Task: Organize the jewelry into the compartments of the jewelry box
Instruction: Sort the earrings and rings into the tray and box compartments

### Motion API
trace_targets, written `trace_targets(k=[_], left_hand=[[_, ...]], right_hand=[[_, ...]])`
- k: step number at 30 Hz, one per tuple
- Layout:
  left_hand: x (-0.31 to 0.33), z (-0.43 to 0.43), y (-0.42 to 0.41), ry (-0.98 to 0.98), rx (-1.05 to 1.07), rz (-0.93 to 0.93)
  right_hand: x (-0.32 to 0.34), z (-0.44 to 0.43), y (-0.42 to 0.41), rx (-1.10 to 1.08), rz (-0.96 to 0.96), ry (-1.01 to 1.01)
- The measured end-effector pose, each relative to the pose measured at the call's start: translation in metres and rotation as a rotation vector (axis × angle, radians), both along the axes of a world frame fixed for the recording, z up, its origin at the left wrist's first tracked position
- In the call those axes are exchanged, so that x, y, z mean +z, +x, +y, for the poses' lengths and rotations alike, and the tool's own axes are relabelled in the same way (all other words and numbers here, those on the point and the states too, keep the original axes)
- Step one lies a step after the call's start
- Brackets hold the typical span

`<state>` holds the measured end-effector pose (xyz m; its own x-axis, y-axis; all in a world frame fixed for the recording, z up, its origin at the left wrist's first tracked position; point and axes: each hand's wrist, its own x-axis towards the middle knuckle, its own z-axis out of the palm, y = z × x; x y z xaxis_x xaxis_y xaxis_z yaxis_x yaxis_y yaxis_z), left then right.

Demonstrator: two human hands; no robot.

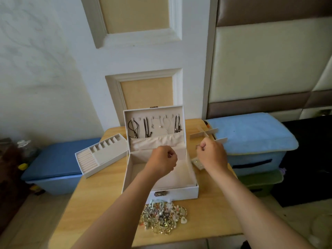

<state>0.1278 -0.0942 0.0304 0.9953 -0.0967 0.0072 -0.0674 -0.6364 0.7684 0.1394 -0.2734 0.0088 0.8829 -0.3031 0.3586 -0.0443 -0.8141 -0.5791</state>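
The left hand point(163, 159) is hovering over the open jewelry box point(179, 192). Its fingers point(171, 159) are curling tight toward the palm, thumb pressing against the forefinger. A small glint is showing there, but I cannot tell whether anything is being pinched. The right hand point(211, 155) is hanging just beside the box's right wall, toward the counter's far right corner, its fingers likewise curling in. It is covering part of the cross-shaped divider point(204, 134), whose strips are sticking out on either side of the knuckles. I cannot tell whether it is gripping the divider or only passing in front of it.

The box is sitting mid-counter point(100, 203), its lid point(136, 112) standing upright with necklaces point(146, 128) hanging inside. The jewelry pile point(164, 216) is lying between the box's front wall and the counter's near edge, touching the box. The removed tray point(104, 155) is resting askew at the left edge, one end overhanging it. Bare wood is showing toward the near left and near right corners. A blue bin point(53, 164) is sitting beside the left edge and a towel-covered bin point(251, 133) is crowding the right edge.

A small card point(197, 163) is lying just beside the box's right wall, partly hidden under the right hand. The individual pieces in the pile are tangling together and are too small to make out.
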Motion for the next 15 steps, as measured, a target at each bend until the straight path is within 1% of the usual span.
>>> trace_targets(k=[7,15], left_hand=[[-0.003,-0.031,0.013,0.172,-0.074,-0.099],[-0.009,-0.084,0.047,0.282,-0.188,-0.254]], right_hand=[[-0.028,-0.056,0.016,-0.174,0.064,0.021],[-0.050,-0.070,0.045,-0.179,0.241,0.035]])
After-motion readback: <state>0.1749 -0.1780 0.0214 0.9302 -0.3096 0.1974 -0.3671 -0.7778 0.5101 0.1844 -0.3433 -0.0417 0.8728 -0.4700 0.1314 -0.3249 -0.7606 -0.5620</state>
